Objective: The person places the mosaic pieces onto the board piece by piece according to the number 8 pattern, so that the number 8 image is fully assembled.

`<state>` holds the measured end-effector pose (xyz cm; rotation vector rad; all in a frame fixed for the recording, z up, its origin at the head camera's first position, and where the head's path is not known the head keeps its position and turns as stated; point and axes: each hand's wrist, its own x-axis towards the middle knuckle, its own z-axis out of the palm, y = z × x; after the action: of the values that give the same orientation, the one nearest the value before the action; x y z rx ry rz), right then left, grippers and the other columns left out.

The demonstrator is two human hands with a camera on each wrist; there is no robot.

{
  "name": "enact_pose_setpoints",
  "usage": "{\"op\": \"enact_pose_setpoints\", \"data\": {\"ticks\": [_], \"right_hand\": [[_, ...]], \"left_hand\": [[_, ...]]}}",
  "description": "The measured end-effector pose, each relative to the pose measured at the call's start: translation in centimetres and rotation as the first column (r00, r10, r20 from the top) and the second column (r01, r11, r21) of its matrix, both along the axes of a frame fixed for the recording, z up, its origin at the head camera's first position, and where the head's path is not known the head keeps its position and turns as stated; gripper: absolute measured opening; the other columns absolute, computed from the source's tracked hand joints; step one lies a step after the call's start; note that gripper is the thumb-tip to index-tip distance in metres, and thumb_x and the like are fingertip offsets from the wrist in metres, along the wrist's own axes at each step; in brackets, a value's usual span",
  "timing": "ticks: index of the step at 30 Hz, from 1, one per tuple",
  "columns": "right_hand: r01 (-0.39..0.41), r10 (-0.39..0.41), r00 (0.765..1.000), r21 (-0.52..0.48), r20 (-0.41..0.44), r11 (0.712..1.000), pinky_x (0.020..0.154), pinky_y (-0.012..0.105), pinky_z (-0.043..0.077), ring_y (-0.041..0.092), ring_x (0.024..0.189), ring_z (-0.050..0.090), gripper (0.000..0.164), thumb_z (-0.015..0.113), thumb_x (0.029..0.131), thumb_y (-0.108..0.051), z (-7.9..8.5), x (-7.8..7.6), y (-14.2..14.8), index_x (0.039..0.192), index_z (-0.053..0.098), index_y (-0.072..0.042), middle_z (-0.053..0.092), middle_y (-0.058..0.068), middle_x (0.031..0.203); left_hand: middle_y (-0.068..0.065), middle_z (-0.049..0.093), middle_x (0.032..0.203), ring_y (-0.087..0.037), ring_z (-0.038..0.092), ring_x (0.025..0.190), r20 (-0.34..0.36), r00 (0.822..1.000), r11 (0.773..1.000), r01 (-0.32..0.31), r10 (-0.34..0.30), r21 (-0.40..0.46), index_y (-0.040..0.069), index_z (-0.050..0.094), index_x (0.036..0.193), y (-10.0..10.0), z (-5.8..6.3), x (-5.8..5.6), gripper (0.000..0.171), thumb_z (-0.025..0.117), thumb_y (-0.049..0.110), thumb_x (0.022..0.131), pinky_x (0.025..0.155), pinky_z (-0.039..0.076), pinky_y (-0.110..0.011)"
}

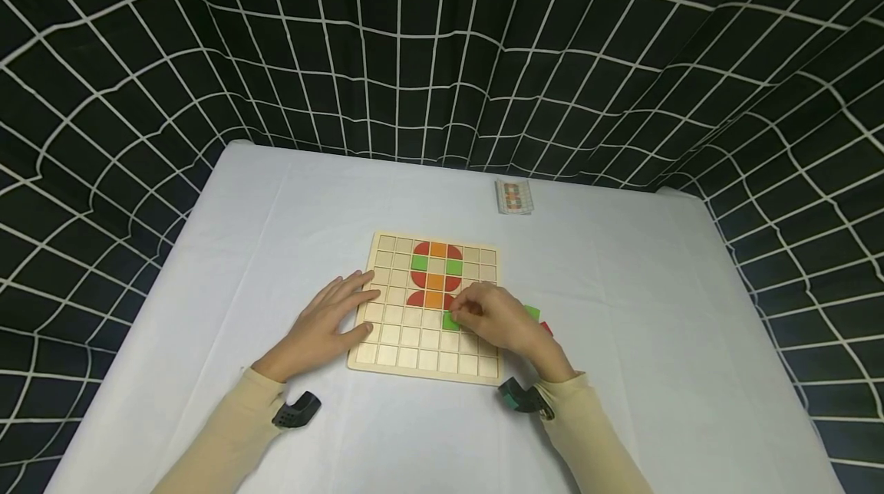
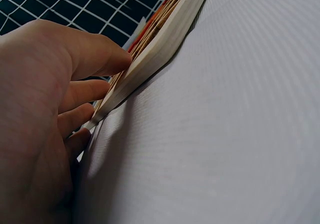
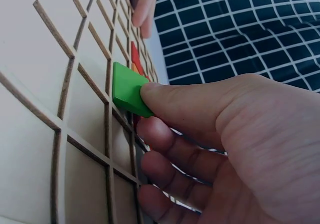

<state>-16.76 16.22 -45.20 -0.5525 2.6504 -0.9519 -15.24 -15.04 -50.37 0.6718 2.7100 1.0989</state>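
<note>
orange tiles (image 1: 435,281), three; board (image 1: 409,338), one

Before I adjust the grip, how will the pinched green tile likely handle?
The green tile looks stiff: pinched by the right hand, its edges run straight. Its flat shape suggests sliding, not rolling; being thin, it is probably light.

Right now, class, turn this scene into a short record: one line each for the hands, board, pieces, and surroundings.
Left hand: fingers spread, touching the board's left edge
Right hand: pinching a green square
Board: wooden, gridded, flat on a white cloth
Pieces on board: orange squares, curved red pieces, smaller green squares count unclear
Right of board: a green piece and a red piece, partly hidden
Beyond board: small printed card
Background: black cloth with white grid lines
</note>
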Motion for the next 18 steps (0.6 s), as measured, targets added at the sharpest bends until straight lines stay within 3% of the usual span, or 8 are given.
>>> {"op": "enact_pose_setpoints", "data": {"ticks": [18], "right_hand": [[0.038,-0.038,0.999,0.022,-0.021,0.999,0.067,0.022,0.044,0.012,0.079,0.051,0.007,0.075,0.093,-0.02,-0.35,0.08,-0.2,0.091,0.068,-0.019,0.06,-0.009,0.078]], "left_hand": [[0.0,0.032,0.167,-0.026,0.02,0.158,0.003,1.0,1.0,0.001,-0.001,0.003,0.014,0.054,0.146,0.1,-0.07,-0.02,0.054,0.068,0.026,0.095,0.133,0.012,-0.047]]}}
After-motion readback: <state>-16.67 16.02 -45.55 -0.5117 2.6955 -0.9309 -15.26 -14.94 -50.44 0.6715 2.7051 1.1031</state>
